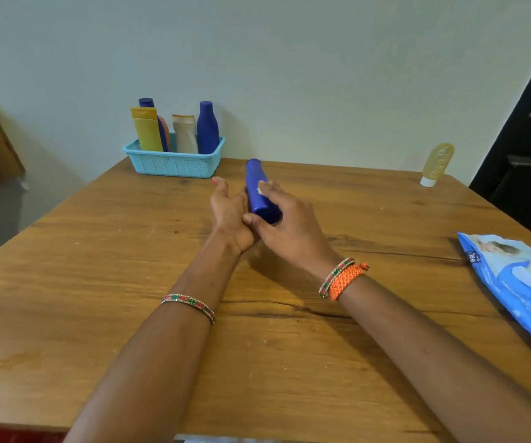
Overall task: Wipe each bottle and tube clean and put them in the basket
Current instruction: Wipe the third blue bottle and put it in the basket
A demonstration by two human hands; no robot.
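From the head camera, a person holds a blue bottle (262, 195) in both hands above the middle of the wooden table (97, 266), lying tilted with its cap end pointing toward the far edge. The left hand (230, 215) cradles the bottle from the left, its fingers loosely curled along the side. The right hand (285, 227) wraps over the bottle from the right, thumb under the near end, its fingers pressing a small white wipe (262, 187) against the bottle's side. A light blue basket (174, 163) sits at the far edge, left of centre, against the wall, holding a yellow tube (147, 129), a white bottle (185, 134) and two more blue bottles. A tan tube (437, 163) stands on its white cap at the far right corner. A blue pack of wipes (513, 289) lies at the right edge.
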